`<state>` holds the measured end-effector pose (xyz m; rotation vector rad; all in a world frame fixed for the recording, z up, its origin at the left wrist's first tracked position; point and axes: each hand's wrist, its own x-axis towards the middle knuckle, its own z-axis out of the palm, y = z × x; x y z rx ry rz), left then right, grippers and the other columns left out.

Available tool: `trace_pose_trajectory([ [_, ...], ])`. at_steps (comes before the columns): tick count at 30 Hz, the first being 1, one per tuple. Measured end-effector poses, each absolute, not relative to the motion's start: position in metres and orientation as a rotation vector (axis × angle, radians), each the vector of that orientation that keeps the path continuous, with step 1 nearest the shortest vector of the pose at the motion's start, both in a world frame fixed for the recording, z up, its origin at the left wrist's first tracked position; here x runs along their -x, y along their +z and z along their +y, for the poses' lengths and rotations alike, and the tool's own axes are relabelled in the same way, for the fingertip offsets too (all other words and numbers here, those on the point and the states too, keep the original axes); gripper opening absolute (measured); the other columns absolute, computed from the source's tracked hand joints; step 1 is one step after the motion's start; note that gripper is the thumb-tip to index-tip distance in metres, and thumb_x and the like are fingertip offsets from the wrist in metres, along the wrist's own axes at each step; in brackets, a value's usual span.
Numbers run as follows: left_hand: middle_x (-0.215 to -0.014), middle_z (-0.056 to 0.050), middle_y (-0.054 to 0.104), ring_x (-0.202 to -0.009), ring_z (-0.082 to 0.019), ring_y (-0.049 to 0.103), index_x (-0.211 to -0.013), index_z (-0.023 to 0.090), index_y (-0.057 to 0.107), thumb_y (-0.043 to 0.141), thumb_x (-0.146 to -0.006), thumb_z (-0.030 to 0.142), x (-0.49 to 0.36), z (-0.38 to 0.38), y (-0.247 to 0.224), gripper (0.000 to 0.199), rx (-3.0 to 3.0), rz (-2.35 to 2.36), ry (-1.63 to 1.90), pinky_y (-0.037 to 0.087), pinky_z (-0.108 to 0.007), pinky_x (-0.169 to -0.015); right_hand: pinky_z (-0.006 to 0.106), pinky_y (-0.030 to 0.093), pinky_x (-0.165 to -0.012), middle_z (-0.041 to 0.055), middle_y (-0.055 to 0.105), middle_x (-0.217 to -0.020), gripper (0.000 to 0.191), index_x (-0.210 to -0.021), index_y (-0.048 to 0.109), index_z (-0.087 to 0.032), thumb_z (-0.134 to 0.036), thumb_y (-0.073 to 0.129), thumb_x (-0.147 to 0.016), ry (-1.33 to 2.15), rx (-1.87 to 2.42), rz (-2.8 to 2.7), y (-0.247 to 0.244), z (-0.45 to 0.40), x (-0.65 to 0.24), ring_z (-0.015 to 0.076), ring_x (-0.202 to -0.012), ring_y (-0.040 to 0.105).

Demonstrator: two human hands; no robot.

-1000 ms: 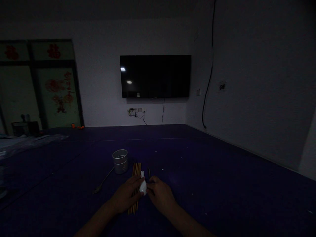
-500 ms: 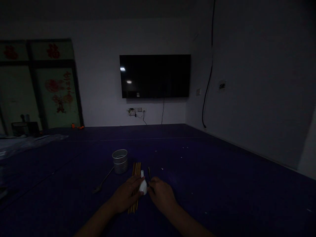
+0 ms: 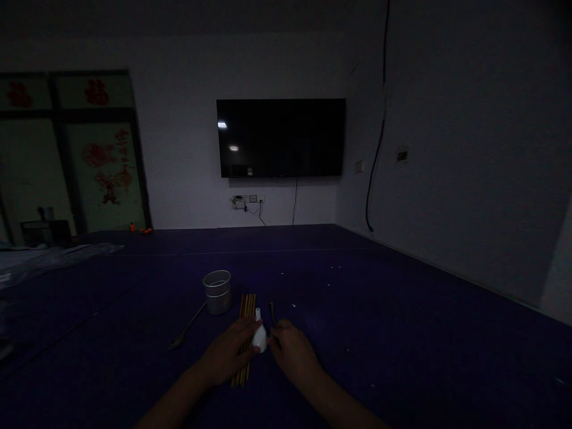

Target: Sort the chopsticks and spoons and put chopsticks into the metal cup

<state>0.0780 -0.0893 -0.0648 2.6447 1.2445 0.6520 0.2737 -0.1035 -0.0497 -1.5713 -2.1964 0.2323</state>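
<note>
A white ceramic soup spoon [image 3: 260, 339] lies with its narrow handle pointing away from me. My left hand [image 3: 230, 351] reaches over a row of wooden chopsticks [image 3: 248, 305], with its thumb and fingertips on the spoon's left edge. Just right of the spoon, my right hand [image 3: 292, 353] is closed around a slim dark utensil [image 3: 271, 311]. Only the utensil's far end shows; the rest is hidden by the fingers. Beyond my left hand stands a silver metal cup [image 3: 217, 293] with small holes low in its wall. A long-handled metal spoon [image 3: 187, 328] rests left of the cup.
Everything lies on a dark blue floor-like surface [image 3: 379, 333] with small white scraps. Clear plastic sheeting [image 3: 67, 256] is at the far left, near small orange objects [image 3: 145, 230]. A television [image 3: 281, 138] hangs on the back wall, and a black cable [image 3: 375, 158] runs down the right wall.
The dark utensil in my right hand has shifted very slightly to the right. My left hand, the white spoon, the chopsticks and the cup look unmoved.
</note>
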Motion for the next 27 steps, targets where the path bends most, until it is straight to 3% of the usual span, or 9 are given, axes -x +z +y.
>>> trace_pose_trajectory([
  [13, -0.146, -0.006, 0.041, -0.134, -0.024, 0.036, -0.143, 0.03, 0.034, 0.044, -0.091, 0.044, -0.077, -0.0885, -0.0657, 0.055, -2.658, 1.254, 0.659, 0.035, -0.043, -0.11, 0.026, 0.044, -0.08, 0.0124, 0.066, -0.1, 0.028, -0.097, 0.071, -0.015, -0.018, 0.044, -0.089, 0.277, 1.543, -2.169, -0.0532, -0.1002, -0.2736, 0.0202, -0.091, 0.064],
  [27, -0.145, -0.006, 0.042, -0.134, -0.025, 0.038, -0.144, 0.03, 0.032, 0.044, -0.091, 0.045, -0.0761, -0.0861, -0.0697, 0.055, -2.677, 1.231, 0.693, 0.035, -0.044, -0.109, 0.026, 0.044, -0.076, 0.0071, 0.066, -0.105, 0.029, -0.104, 0.067, -0.021, -0.025, 0.041, -0.092, 0.166, 1.58, -2.225, -0.0459, -0.1071, -0.2758, 0.0187, -0.092, 0.065],
])
